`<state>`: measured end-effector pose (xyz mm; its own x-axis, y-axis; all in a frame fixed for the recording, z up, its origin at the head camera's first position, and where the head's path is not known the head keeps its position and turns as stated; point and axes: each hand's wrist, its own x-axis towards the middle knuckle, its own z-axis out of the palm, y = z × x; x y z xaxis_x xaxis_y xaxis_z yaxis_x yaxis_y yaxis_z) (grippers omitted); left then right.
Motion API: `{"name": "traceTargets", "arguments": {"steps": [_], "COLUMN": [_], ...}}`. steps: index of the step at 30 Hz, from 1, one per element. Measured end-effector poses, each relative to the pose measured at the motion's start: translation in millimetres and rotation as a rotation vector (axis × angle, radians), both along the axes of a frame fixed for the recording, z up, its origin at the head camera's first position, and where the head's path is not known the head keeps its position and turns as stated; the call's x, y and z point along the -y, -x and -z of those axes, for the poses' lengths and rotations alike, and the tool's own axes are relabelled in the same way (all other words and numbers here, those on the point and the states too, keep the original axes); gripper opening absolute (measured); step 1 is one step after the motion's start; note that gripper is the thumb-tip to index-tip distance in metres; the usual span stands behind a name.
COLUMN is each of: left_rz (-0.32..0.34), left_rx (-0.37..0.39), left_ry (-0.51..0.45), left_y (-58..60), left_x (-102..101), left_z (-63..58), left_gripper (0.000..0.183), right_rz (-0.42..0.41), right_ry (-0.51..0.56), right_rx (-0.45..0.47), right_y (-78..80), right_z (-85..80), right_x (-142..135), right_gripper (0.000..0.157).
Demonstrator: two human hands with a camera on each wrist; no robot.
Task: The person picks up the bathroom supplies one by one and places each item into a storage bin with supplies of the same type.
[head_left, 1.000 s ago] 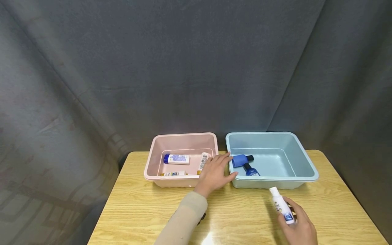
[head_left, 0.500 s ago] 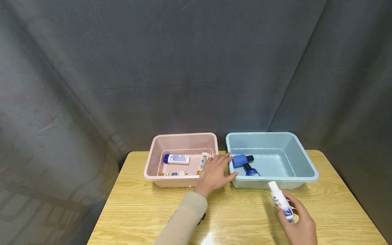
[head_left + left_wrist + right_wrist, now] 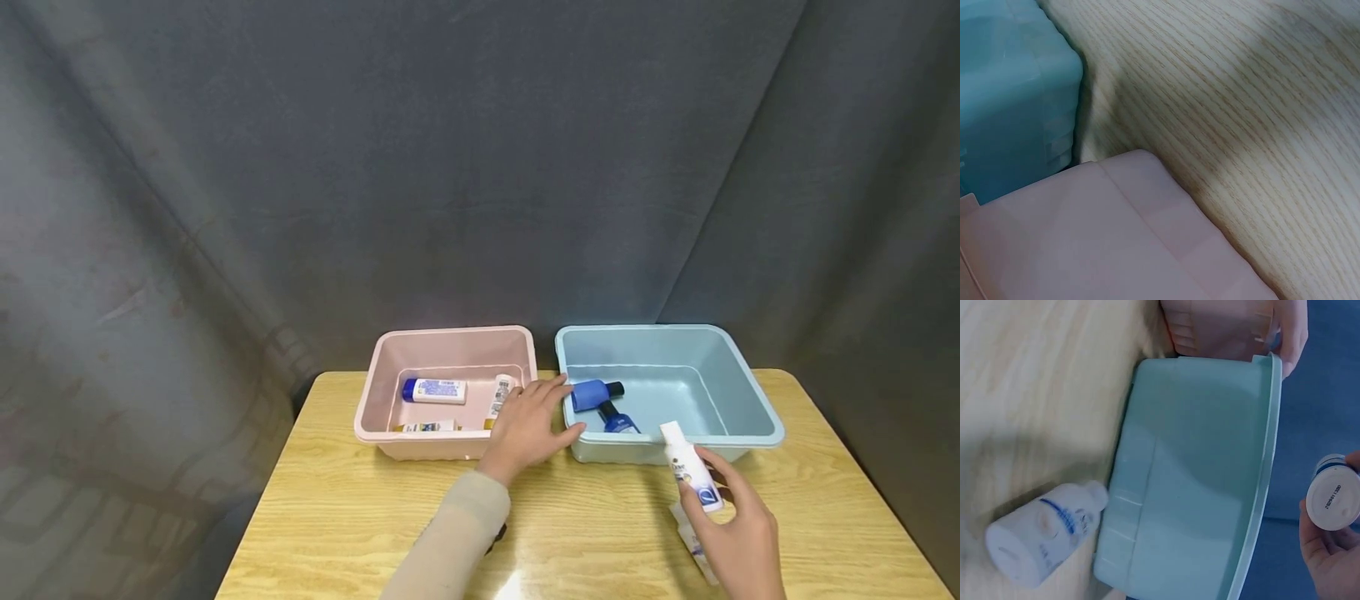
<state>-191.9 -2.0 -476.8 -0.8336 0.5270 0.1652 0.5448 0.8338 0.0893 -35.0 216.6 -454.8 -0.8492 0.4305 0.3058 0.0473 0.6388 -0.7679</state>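
Observation:
My right hand [image 3: 738, 521] grips a small white bottle [image 3: 692, 479] with a blue mark on its label, thumb on one side and fingers on the other. Its cap leans toward the blue bin [image 3: 731, 439], and its round base faces the right wrist view. Below that hand, another white bottle [image 3: 1054, 528] lies on the table, cap toward the bin and partly covered in the head view. My left hand [image 3: 525, 429] spreads its fingers over the neighbouring rims of the pink bin [image 3: 442, 435] and the blue bin.
Inside the pink bin lie a white tube with a blue cap [image 3: 435, 391] and white containers with yellow caps [image 3: 500, 396]. Two blue bottles with black caps [image 3: 591, 395] lie at the blue bin's left. Behind the wooden table [image 3: 337, 500] hangs a grey curtain [image 3: 480, 167].
My right hand has lifted the white bottle up and toward the blue bin, and the bottle lying under it has come into sight. The left hand stays on the rims.

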Motion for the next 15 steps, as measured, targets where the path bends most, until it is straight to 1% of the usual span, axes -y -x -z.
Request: {"name": "traceTargets", "arguments": {"steps": [4,8,15], "left_rz": [-0.004,-0.005,0.009], "left_rx": [0.001,-0.009,-0.018], "left_ry": [0.003,0.003,0.003], "left_y": [-1.4,-1.5,0.3], "left_x": [0,1,1], "left_z": [0.1,-0.9,0.0], "left_gripper": [0.068,0.067,0.069], "right_rz": [-0.052,-0.093,-0.128], "right_ry": [-0.022,-0.076,-0.146], "right_rx": [-0.047,-0.079,-0.020], "right_y": [8.8,18.1,34.0], "right_z": [-5.7,-12.8,-28.2], "right_x": [-3,-6,-11], "right_gripper": [0.053,0.054,0.052]}}
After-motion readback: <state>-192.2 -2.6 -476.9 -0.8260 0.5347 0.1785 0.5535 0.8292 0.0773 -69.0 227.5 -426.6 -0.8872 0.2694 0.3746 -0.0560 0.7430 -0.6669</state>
